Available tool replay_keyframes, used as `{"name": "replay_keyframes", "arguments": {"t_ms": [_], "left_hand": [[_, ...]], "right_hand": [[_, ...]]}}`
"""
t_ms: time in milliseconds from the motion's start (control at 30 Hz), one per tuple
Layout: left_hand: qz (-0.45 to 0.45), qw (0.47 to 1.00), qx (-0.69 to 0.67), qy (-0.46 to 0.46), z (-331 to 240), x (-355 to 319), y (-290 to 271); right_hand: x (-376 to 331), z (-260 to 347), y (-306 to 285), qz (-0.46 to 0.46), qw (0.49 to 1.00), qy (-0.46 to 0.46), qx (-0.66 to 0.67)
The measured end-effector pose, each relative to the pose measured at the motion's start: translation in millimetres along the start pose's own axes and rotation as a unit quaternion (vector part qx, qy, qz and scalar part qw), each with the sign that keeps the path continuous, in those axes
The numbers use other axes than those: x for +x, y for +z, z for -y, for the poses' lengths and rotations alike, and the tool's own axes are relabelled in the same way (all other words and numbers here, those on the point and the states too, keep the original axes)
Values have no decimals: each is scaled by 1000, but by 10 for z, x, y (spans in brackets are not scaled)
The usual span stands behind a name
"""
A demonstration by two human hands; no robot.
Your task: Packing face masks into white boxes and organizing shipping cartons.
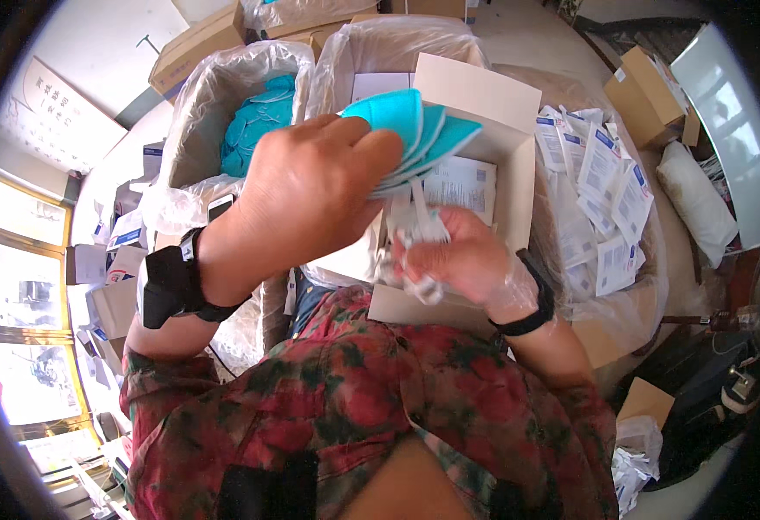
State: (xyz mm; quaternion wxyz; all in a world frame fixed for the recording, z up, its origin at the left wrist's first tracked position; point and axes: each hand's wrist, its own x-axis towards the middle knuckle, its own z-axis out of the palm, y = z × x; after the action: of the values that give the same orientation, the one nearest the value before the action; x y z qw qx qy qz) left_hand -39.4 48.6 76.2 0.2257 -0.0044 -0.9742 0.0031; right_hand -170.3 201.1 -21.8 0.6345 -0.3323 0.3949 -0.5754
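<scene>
My left hand (pixel 315 178) is closed round a small stack of teal face masks (pixel 397 121), folded flat with white edges. It holds them up over an open cardboard box (pixel 513 186). White straps (pixel 423 217) hang below the stack. My right hand (pixel 462 260) pinches these straps with thumb and fingers, and they are partly blurred. Inside the box lies a white printed packet (pixel 462 186). Left of the hands, more teal masks (pixel 259 121) are heaped in a plastic-lined carton (pixel 191 113).
At the right, white-and-blue packets (pixel 601 186) fill a container lined with clear plastic (pixel 657 295). A phone (pixel 221 206) lies beside my left forearm. Behind the box stands another plastic-lined carton (pixel 397 39). Small boxes (pixel 111 303) pile up at the far left.
</scene>
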Motion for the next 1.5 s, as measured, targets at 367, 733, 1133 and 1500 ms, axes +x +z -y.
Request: {"name": "replay_keyframes", "arguments": {"t_ms": [367, 733, 1133, 1500], "left_hand": [[134, 944, -294, -71, -147, -215, 215], [289, 884, -318, 185, 34, -664, -476], [-146, 666, -650, -337, 209, -587, 398], [-3, 832, -547, -90, 48, -428, 424]], "right_hand": [[-407, 647, 288, -98, 623, -242, -737], [-984, 717, 398, 181, 803, -84, -561], [-396, 390, -307, -217, 966, -122, -75], [16, 370, -360, -144, 983, -107, -33]]}}
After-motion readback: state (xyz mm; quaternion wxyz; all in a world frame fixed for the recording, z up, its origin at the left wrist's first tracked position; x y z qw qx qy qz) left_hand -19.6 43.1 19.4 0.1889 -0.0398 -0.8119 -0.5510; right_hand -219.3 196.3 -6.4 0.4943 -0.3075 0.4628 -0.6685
